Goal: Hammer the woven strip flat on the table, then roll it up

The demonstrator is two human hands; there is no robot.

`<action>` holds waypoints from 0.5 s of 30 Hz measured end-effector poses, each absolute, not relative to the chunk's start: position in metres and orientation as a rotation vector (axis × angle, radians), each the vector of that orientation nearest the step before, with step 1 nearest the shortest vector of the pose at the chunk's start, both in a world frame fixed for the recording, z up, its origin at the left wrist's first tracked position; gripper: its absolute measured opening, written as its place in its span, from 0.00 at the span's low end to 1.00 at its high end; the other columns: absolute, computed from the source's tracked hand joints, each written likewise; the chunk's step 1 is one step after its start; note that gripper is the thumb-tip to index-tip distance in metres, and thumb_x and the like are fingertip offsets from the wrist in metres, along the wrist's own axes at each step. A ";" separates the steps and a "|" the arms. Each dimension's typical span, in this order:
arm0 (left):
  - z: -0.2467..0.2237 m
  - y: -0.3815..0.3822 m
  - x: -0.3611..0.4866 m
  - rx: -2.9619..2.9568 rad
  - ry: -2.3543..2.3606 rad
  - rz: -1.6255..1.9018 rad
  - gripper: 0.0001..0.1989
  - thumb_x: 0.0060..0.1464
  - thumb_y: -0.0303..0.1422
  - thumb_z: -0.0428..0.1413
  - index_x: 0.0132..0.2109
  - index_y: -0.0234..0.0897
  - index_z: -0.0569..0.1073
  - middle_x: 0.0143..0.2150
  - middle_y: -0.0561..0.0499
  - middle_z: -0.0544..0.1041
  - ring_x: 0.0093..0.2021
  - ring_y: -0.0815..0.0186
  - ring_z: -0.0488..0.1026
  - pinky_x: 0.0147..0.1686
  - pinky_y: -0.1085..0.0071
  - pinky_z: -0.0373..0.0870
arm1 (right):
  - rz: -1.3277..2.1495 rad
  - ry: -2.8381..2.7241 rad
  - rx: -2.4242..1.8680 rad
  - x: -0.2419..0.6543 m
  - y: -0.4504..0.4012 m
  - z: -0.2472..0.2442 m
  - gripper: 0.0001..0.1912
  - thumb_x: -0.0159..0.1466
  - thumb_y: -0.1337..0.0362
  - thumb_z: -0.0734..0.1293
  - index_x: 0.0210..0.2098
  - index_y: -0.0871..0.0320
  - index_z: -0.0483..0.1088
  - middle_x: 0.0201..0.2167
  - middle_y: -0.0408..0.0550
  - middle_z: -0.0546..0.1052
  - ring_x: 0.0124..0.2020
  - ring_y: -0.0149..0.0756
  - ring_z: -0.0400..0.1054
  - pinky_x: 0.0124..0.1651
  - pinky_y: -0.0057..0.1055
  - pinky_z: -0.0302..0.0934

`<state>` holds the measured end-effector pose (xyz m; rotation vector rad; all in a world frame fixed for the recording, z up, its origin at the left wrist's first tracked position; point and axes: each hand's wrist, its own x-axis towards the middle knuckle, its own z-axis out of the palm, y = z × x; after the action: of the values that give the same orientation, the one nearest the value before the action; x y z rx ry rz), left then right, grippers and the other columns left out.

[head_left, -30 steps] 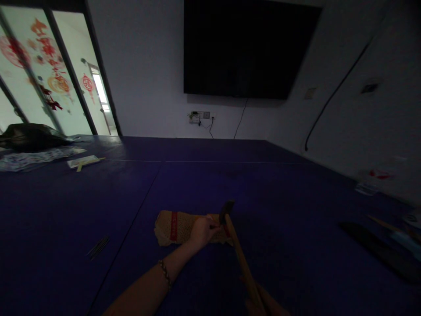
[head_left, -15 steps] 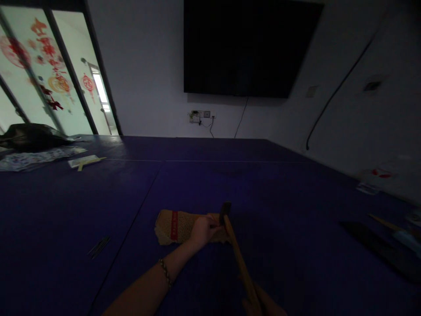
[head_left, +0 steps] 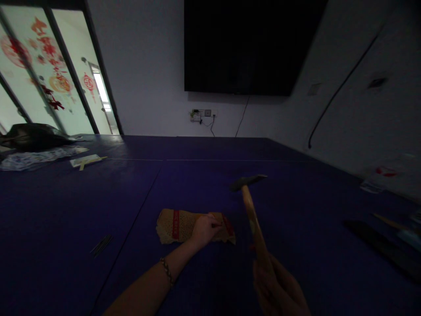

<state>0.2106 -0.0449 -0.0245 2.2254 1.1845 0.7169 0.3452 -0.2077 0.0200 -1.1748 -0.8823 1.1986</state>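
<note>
Hammer [head_left: 253, 213] poised to the right of the brown wrapper [head_left: 188, 224], its handle [head_left: 258, 237] clasped in your right hand [head_left: 278, 285]. Your left hand [head_left: 203, 229] rests on the wrapper, fingers [head_left: 215, 223] bunched, their hold too dim to tell.

Beyond far left corner of table [head_left: 197, 184], see column of red Chinese characters [head_left: 49, 46] on glass door [head_left: 23, 22]; too soft to read surely. On red lantern-shaped decoration [head_left: 88, 82], make out what looks like 福. Mid-table, see red band [head_left: 176, 224] on brown paper [head_left: 187, 226]; cannot read lettering.
</note>
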 end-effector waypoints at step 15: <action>-0.025 -0.043 0.208 2.207 1.194 0.723 0.06 0.48 0.31 0.55 0.30 0.37 0.77 0.29 0.51 0.77 0.32 0.67 0.70 0.32 0.74 0.63 | 1.642 -0.664 -0.463 0.411 -0.098 -0.019 0.17 0.55 0.62 0.64 0.19 0.56 0.50 0.09 0.25 0.48 0.06 0.16 0.20 0.03 0.10 0.26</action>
<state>0.2080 -0.0430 -0.0249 2.2074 1.1938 0.7234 0.4106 -0.0982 -0.0193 -0.4633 -0.6635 1.6419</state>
